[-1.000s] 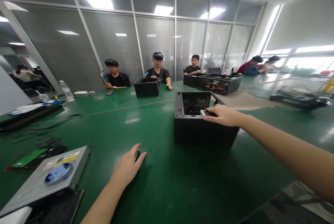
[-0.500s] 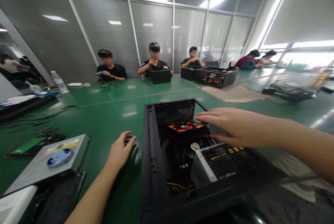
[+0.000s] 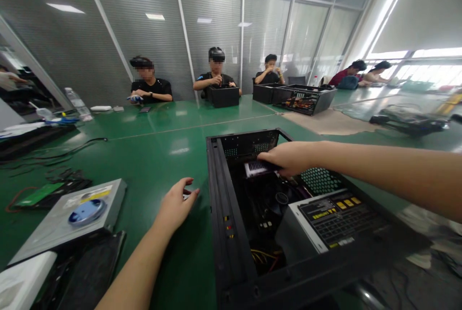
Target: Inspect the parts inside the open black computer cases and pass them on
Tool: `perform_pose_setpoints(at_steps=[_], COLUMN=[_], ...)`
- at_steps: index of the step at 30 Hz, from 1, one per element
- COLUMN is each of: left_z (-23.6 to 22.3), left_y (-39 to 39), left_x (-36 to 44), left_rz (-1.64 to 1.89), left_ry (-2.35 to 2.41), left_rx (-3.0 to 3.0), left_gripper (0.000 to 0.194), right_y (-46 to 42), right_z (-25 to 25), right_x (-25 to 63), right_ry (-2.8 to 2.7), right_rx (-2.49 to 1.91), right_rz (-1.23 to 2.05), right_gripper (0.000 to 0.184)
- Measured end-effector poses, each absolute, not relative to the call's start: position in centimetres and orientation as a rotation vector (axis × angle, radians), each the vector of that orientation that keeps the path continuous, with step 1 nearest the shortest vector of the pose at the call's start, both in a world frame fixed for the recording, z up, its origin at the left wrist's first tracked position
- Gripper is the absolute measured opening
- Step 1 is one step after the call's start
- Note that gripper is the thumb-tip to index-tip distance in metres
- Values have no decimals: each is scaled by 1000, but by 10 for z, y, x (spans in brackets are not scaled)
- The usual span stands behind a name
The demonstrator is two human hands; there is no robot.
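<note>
My right hand point(image 3: 287, 157) is closed on a graphics card point(image 3: 255, 169) inside the black computer case point(image 3: 225, 194). The card's slotted silver bracket faces me, and my fingers cover part of its body. Below it, a round black cooler fan point(image 3: 281, 199) shows in the case. A power supply point(image 3: 335, 218) with a black and yellow label fills the near right part. My left hand point(image 3: 176, 206) rests on the green table just left of the case, its thumb and fingers apart.
To the left lie a silver optical drive point(image 3: 72, 233) with a blue tape roll point(image 3: 87, 212) on it and a green circuit board point(image 3: 45, 194). Several people sit across the table point(image 3: 169, 151), with other computer cases point(image 3: 306, 98) there. A bottle point(image 3: 77, 103) stands at the far left.
My right hand has gone from flat over the case to closed around the graphics card. The card has turned, so its bracket now shows instead of its red fan face. My left hand stays beside the case.
</note>
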State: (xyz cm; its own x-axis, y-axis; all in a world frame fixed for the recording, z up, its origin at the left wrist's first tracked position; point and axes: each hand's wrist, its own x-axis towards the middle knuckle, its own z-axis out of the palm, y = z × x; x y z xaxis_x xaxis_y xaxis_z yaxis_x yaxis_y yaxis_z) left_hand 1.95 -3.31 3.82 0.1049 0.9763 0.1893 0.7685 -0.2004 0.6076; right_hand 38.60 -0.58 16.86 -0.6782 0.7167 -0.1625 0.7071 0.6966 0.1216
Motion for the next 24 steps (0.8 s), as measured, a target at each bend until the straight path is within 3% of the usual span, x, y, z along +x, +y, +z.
perform_pose_setpoints(at_steps=[4, 8, 17, 20, 24], left_z=[38, 39, 38, 63, 132], left_y=[-33, -32, -32, -39, -94], left_x=[19, 18, 17, 21, 41], left_rz=[820, 847, 873, 1007, 1223], left_ry=[1721, 1737, 1733, 1761, 1804], left_rx=[2051, 2035, 2069, 2054, 2120], left_gripper=[51, 50, 49, 51, 52], right_y=[16, 37, 61, 52, 30], right_z=[194, 201, 167, 170, 185], right_x=[382, 379, 399, 397, 394], right_ry=[2767, 2850, 2864, 2906, 3042], right_rx=[1209, 1180, 1170, 1308, 1563], right_rz=[173, 156, 17, -95, -176], right_gripper=[44, 46, 49, 48, 40])
